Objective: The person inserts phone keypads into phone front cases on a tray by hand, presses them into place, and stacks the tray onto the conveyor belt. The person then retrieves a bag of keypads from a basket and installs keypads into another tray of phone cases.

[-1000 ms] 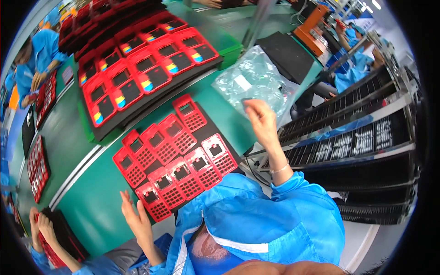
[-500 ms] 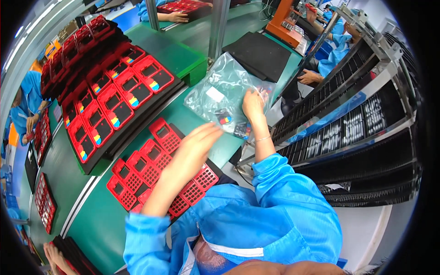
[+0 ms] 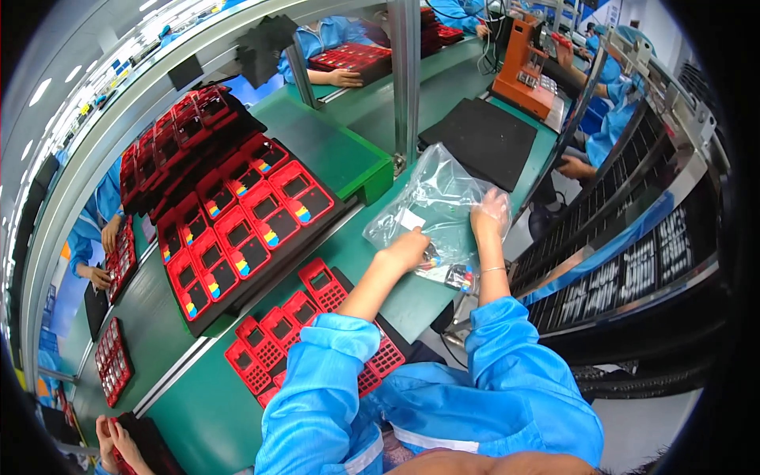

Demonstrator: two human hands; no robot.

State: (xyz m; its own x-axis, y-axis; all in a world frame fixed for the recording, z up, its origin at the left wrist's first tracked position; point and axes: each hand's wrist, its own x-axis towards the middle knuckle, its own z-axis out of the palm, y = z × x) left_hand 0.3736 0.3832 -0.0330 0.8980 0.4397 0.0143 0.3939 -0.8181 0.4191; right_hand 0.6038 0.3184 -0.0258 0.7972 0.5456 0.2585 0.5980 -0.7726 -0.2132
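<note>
A clear plastic bag (image 3: 450, 186) with small dark and coloured parts (image 3: 460, 277) at its near end lies on the green bench. My right hand (image 3: 491, 212) is closed on the bag's right side, its fingertips partly covered by the shiny film. On the bag's left part, beside a white label (image 3: 410, 219), my left hand (image 3: 406, 248) has its fingers curled together; what they pinch is hidden. Left of my arms sit red calculator-like housings (image 3: 255, 338) with keypad holes, partly covered by my left sleeve.
A stack of black trays (image 3: 261, 237) with red housings bearing coloured stickers stands at left, near a green box (image 3: 368, 178). Black sheets (image 3: 480, 142) and an orange press (image 3: 518, 67) lie beyond the bag. A metal rack (image 3: 625, 261) is at right. Co-workers' hands (image 3: 346, 77) show around.
My left hand has moved from above the red housings to the bag, and its fingers have curled. My right hand stays at the bag's right side. The view has shifted.
</note>
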